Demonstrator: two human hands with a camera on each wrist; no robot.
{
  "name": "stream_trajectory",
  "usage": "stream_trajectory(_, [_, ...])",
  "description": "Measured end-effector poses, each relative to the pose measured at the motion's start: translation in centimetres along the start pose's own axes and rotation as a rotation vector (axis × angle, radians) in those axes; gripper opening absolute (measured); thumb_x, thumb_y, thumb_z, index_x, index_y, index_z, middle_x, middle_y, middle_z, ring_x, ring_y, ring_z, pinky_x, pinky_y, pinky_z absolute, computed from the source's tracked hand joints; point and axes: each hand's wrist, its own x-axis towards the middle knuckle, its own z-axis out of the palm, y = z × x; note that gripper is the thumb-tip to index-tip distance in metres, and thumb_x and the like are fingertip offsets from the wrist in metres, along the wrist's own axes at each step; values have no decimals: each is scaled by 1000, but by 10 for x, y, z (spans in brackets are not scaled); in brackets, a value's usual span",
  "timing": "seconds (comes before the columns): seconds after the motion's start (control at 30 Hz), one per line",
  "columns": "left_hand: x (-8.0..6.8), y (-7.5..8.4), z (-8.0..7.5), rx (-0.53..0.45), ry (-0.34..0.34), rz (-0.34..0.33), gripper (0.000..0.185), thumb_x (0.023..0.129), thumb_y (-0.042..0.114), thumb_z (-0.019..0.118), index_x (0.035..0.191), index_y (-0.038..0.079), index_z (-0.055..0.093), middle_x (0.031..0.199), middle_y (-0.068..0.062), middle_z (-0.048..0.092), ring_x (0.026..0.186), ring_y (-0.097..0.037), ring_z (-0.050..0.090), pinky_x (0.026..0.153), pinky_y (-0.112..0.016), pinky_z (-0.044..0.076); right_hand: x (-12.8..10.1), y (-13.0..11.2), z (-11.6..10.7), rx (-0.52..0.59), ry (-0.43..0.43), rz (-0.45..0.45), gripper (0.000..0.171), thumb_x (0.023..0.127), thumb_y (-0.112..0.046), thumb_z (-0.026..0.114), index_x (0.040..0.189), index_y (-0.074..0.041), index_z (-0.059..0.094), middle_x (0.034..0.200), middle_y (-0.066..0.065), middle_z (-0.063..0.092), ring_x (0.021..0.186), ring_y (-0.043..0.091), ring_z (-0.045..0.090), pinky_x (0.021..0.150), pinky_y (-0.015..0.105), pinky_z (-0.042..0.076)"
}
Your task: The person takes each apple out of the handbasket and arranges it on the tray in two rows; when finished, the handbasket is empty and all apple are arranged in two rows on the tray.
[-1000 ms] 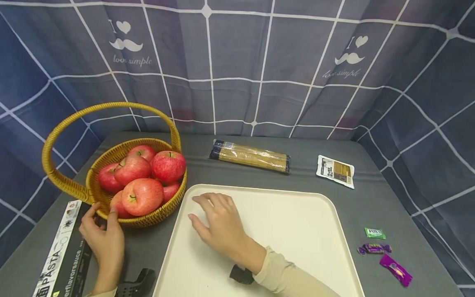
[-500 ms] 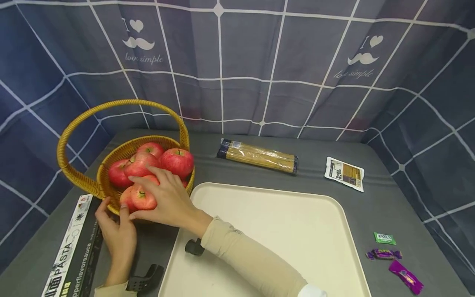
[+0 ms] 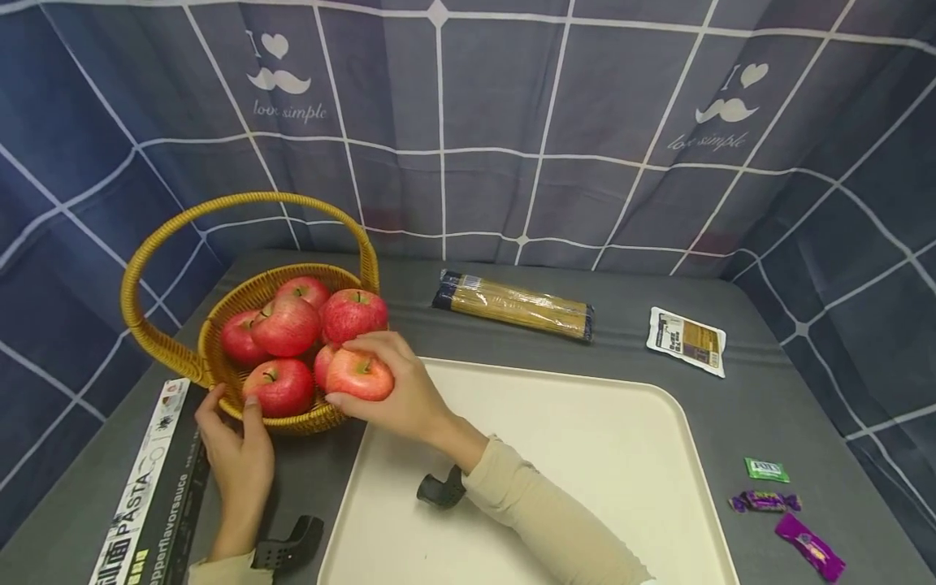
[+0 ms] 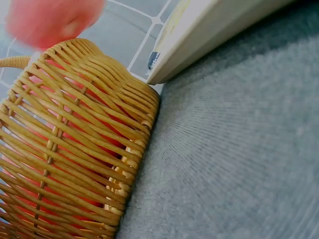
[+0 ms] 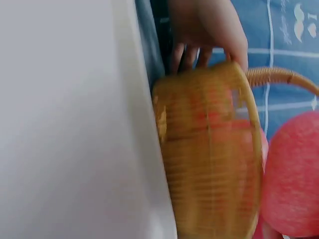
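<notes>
The right hand curls round a red apple at the basket's near right rim, just above the tray's far left corner. The apple looks firm, smooth and fairly heavy, likely to bruise if dropped, so a full wrap round its middle seems the safest hold. The left hand rests its thumb and fingers against the basket's near wall. A grey cloth covers the tabletop; blue checked fabric hangs behind.
</notes>
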Motion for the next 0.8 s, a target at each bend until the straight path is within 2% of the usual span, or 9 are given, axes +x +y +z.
stream_trajectory(0.1, [0, 0, -2, -2, -16, 1, 46, 92, 23, 43, 134, 6, 31, 137, -16, 34, 128, -26, 32, 107, -35, 21, -11, 10, -19, 33, -41, 68, 50, 69, -27, 77, 113, -20, 56, 116, -3, 50, 107, 7, 49, 84, 21, 47])
stream_trajectory(0.2, [0, -1, -3, 3, -26, 4, 46, 93, 23, 42, 134, 6, 30, 138, -16, 32, 133, -27, 27, 111, -38, 17, -17, 23, -31, -22, -83, 138, 49, 68, -31, 77, 112, -24, 55, 113, -7, 49, 103, 6, 50, 83, 22, 46])
stream_trajectory(0.33, [1, -2, -2, 9, -37, -4, 47, 93, 24, 40, 135, 8, 29, 140, -16, 31, 134, -28, 26, 111, -40, 16, -22, 40, -36, -111, -144, 208, 51, 68, -37, 76, 112, -24, 53, 111, -6, 48, 98, 6, 50, 84, 23, 44])
stream_trajectory(0.43, [0, -4, -1, 11, -43, -9, 47, 93, 24, 39, 136, 9, 28, 140, -16, 30, 133, -29, 26, 111, -42, 16, -25, 48, -34, -169, -214, 223, 53, 71, -42, 72, 117, -24, 51, 115, -4, 46, 100, 8, 50, 86, 24, 44])
stream_trajectory(0.53, [0, -4, -1, 14, -45, -10, 47, 93, 23, 39, 136, 8, 28, 140, -17, 29, 132, -31, 27, 110, -43, 17, -26, 50, -34, -248, -266, 201, 58, 73, -47, 68, 123, -26, 47, 121, -4, 45, 106, 9, 50, 90, 27, 43])
stream_trajectory(0.63, [0, -3, -1, 23, -39, -11, 47, 93, 23, 39, 136, 9, 28, 140, -17, 30, 133, -31, 26, 110, -44, 17, -20, 46, -34, -275, -239, 184, 65, 74, -49, 67, 129, -26, 43, 126, -4, 44, 115, 11, 46, 95, 32, 41])
stream_trajectory(0.8, [0, -2, 0, 38, -43, -9, 47, 93, 24, 38, 136, 8, 28, 140, -19, 29, 134, -34, 24, 110, -47, 15, 7, 30, -28, -200, -117, 177, 71, 78, -49, 64, 138, -31, 31, 134, -4, 38, 124, 15, 42, 98, 40, 40])
